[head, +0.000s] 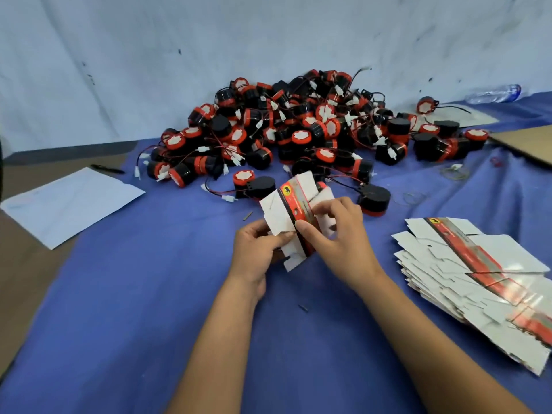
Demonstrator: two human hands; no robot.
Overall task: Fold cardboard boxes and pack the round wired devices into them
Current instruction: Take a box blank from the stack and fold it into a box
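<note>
A white paper sheet (68, 204) with a black pen (107, 169) lay at the left on the blue cloth (134, 294), under a pale wall (209, 40). The left hand (257, 252) pinched the lower flap of a half-folded cardboard box (294, 204), held above the cloth in front of the pile of round wired devices (298, 127). The right hand (337, 231) gripped the box's red-and-black printed band; a yellow emblem showed, its writing unreadable. Flat box blanks (478, 273) were stacked at the right, with a water bottle (493, 94) by the wall.
</note>
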